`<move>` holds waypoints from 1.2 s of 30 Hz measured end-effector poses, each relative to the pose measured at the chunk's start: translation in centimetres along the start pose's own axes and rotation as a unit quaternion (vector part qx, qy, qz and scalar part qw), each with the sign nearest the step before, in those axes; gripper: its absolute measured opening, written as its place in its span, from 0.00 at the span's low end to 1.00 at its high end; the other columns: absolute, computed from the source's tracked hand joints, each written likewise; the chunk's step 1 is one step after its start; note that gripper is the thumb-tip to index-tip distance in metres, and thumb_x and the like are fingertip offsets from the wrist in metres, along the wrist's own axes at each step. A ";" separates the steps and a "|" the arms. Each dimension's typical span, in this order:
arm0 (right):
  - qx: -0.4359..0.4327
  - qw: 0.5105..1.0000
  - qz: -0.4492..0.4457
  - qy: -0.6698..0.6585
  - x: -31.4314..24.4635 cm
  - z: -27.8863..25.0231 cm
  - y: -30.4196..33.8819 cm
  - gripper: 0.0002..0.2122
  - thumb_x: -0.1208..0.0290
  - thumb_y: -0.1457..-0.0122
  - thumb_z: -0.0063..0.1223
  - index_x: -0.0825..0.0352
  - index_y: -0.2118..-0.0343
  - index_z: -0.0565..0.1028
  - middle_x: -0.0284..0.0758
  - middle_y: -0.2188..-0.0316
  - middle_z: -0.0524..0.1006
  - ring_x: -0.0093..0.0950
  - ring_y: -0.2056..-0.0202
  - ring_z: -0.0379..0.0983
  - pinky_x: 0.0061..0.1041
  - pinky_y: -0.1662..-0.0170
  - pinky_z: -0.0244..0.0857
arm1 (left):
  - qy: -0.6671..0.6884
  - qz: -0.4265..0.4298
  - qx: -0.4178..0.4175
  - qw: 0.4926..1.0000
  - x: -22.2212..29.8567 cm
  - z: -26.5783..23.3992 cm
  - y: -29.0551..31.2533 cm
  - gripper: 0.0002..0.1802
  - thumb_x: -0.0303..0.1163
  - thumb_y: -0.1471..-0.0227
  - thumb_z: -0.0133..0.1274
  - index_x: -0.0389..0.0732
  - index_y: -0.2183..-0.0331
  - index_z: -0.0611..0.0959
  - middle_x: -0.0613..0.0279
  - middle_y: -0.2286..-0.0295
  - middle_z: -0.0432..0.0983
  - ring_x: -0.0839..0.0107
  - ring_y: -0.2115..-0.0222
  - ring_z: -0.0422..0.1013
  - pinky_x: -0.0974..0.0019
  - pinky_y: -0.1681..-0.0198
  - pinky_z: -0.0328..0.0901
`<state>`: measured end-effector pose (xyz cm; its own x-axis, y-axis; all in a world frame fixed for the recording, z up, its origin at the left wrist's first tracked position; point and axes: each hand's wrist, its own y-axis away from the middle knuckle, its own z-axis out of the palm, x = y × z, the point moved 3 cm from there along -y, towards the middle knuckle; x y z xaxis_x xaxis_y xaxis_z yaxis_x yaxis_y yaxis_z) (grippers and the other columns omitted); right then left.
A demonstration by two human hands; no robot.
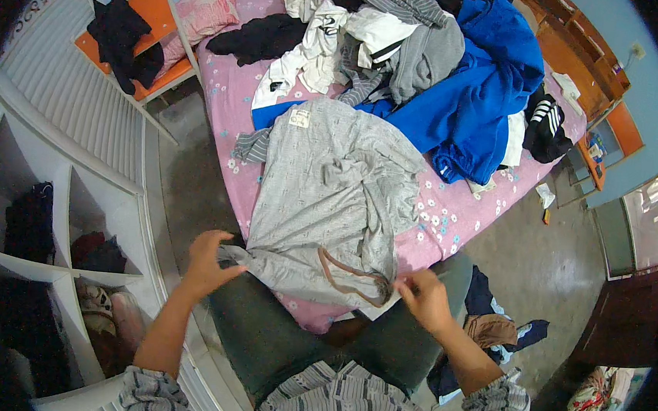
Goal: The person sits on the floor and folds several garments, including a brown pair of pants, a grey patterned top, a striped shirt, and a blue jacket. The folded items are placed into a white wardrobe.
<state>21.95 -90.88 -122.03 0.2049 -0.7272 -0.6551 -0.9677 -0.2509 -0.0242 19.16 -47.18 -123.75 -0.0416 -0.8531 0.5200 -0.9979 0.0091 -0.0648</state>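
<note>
A light grey patterned garment (322, 197) lies spread over the near end of the bed, with a brown-trimmed opening (346, 280) at its near edge. At its near left corner is my left hand (208, 264), thumb and fingers apart around a bunched bit of the cloth without visibly closing on it. My right hand (423, 299) pinches the garment's near right edge beside the brown trim. Part of the near edge hangs over the bed's end, between my knees.
Behind it are a blue garment (469, 100), grey clothes (425, 58) and white clothes (314, 54) on the pink flowered bedsheet (451, 223). White shelves (61, 269) stand left, an orange chair (155, 14) far left. Clothes (489, 326) lie on the floor at right.
</note>
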 end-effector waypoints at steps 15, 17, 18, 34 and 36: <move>0.308 0.774 0.134 -0.537 3.8 -2.4 -6.3 0.11 0.61 0.38 0.45 0.65 0.65 0.72 0.30 0.69 0.74 0.21 0.67 0.69 0.24 0.61 0.63 | 0.060 0.135 -0.157 0.977 9.0 2.7 4.0 0.16 0.26 0.65 0.58 0.45 0.67 0.76 0.64 0.69 0.75 0.58 0.63 0.69 0.53 0.58 0.61; 0.266 0.662 0.284 -0.640 5.3 -2.4 -3.0 0.16 0.58 0.38 0.43 0.67 0.57 0.71 0.36 0.59 0.74 0.29 0.57 0.69 0.31 0.53 0.62 | 0.029 0.183 -0.172 0.968 8.9 1.7 6.5 0.16 0.24 0.66 0.58 0.46 0.69 0.76 0.64 0.69 0.74 0.59 0.63 0.69 0.51 0.57 0.60; 0.236 0.662 0.357 -0.616 5.4 -1.5 -0.9 0.18 0.58 0.38 0.42 0.67 0.54 0.69 0.36 0.57 0.73 0.31 0.55 0.69 0.32 0.52 0.61 | 0.028 0.181 -0.185 0.965 8.7 1.5 7.8 0.16 0.24 0.66 0.57 0.46 0.69 0.75 0.63 0.69 0.73 0.60 0.64 0.69 0.51 0.56 0.59; 0.126 0.745 0.197 -0.624 -2.4 -17.7 5.2 0.20 0.60 0.44 0.54 0.71 0.55 0.70 0.39 0.60 0.75 0.32 0.60 0.74 0.33 0.57 0.69 | 0.244 0.123 -0.058 0.960 13.1 -13.4 8.4 0.11 0.30 0.61 0.63 0.39 0.74 0.78 0.61 0.77 0.75 0.69 0.78 0.72 0.69 0.75 0.64; 0.175 0.721 0.165 -0.650 -3.1 -19.8 3.2 0.18 0.62 0.43 0.53 0.70 0.56 0.70 0.38 0.61 0.76 0.31 0.60 0.74 0.31 0.57 0.70 | 0.159 0.111 -0.105 0.975 13.3 -14.8 6.3 0.14 0.33 0.63 0.65 0.40 0.74 0.78 0.63 0.77 0.75 0.70 0.78 0.72 0.69 0.75 0.64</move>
<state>21.17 -102.08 -105.08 -0.1360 0.5592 -0.8178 -0.9567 0.1402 0.2550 11.62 -50.78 -104.68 -0.2381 -0.6139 0.7526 -0.9495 0.3103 -0.0472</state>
